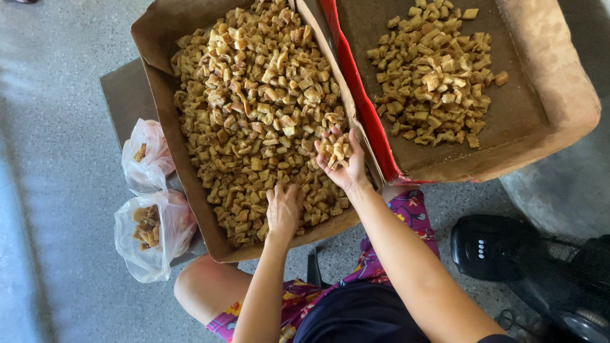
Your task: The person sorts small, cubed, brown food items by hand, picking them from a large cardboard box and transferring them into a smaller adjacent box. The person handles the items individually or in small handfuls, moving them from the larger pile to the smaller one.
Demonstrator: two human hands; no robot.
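A big cardboard box [159,76] in front of me is filled with small golden-brown fried chunks [254,95]. My left hand [283,209] lies palm down on the chunks near the box's front edge, fingers dug into them. My right hand [340,162] is palm up over the box's right side, cupped around a handful of the chunks [335,149]. A second cardboard box [546,95] with a red outer wall stands to the right and holds a smaller heap of the same chunks [435,70].
Two thin plastic bags [152,222] with a few brown pieces sit on the floor left of the big box. A black fan base [495,248] stands on the grey floor at lower right. My knees in a floral garment are below the box.
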